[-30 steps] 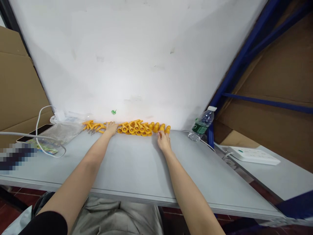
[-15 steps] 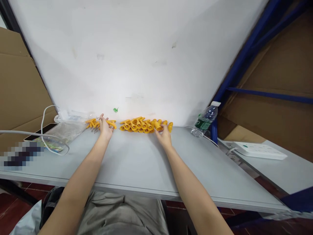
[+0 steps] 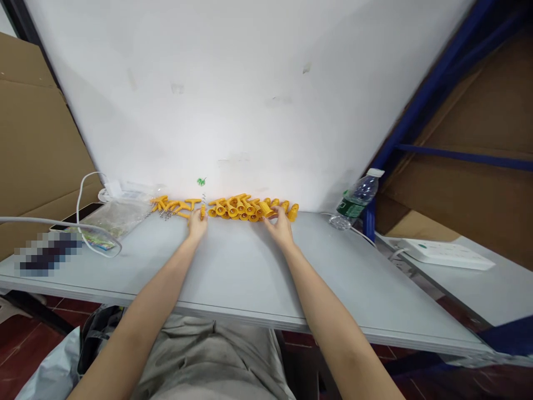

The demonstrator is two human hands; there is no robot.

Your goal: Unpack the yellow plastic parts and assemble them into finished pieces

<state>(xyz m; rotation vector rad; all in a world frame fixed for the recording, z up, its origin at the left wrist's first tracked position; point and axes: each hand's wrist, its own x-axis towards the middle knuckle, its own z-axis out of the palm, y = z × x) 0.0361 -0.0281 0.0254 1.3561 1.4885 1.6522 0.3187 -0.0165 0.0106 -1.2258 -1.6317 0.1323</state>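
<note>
A row of small yellow plastic parts lies along the far edge of the grey table, against a white board. More yellow T-shaped parts with small metal springs lie to its left. My left hand pinches one yellow part with a spring on it, held upright. My right hand grips a yellow funnel-shaped part at the right end of the row.
A clear plastic bag, a white cable and a phone lie at the left. A water bottle lies tilted at the right by a blue rack post. A white power strip sits on the neighbouring table.
My left hand has moved right from the T-shaped parts and lifted one part with a spring. My right hand has closed on a funnel-shaped part. The view has shifted slightly.
</note>
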